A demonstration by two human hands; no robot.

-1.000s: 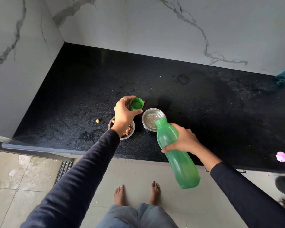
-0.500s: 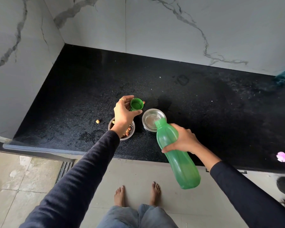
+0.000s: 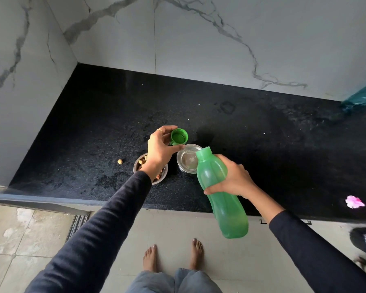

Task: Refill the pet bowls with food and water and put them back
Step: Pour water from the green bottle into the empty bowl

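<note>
On the black speckled desk [image 3: 262,149], set into a corner of white marbled wall, two small steel bowls stand side by side near the front edge. At left is the food bowl [image 3: 140,163], with brown kibble showing in it; the left wrist passes over it and hides much of its middle. Just to its right is the water bowl [image 3: 187,159], shiny inside; whether water already lies in it I cannot tell.

The right hand [image 3: 232,178] wraps its fingers and thumb round the middle of a translucent green bottle [image 3: 220,193]. That bottle is tilted, its open neck up and forward over the near right rim of the water bowl, its base down toward the person and out past the desk edge above the floor. No stream is visible from the neck.

The left hand [image 3: 161,148] pinches the green cap [image 3: 179,137] between thumb and fingers, hollow side up, held above the desk just behind the two bowls. A ring shows on one finger.

One loose kibble piece [image 3: 120,161] lies on the desk left of the food bowl, apart from it. A pink flower [image 3: 354,201] lies near the front edge far to the right, and a teal plastic bag [image 3: 363,96] sits against the wall at the right border. Both arms wear dark sleeves. Below, bare feet [image 3: 195,253] stand on pale floor tiles.
</note>
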